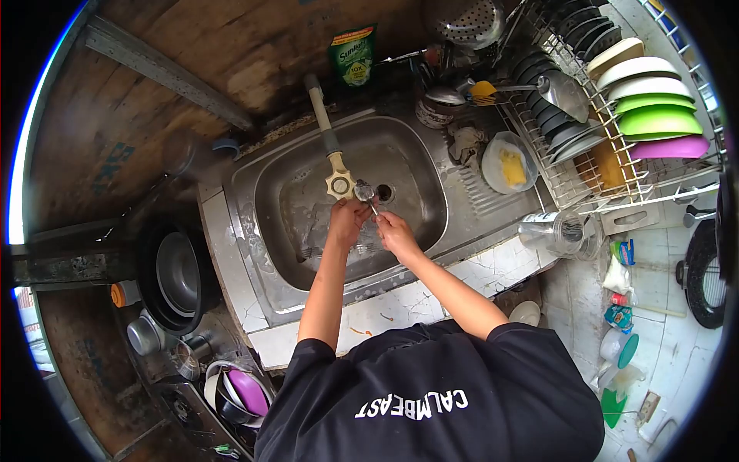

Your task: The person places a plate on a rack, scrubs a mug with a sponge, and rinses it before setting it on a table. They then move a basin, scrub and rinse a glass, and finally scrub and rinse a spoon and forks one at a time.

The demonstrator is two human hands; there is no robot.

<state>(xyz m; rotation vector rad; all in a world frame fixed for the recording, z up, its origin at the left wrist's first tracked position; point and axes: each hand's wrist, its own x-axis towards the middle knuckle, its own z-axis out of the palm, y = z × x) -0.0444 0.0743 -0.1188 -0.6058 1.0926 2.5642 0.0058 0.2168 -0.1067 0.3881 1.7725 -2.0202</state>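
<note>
Black shirt point(431, 400) at 6 o'clock. Left hand point(348, 221), right hand point(397, 232) both pinch spoon point(366, 192) under tap point(339, 183). Likely light, rigid, wet-slick; grip by handle.

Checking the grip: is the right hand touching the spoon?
Touching. The head view shows the right hand closed on the handle of the spoon, with no gap.

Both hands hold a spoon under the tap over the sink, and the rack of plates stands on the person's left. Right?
Not quite. The head view shows the left hand and right hand holding the spoon under the tap over the sink, but the rack of plates stands on the person's right.
</note>
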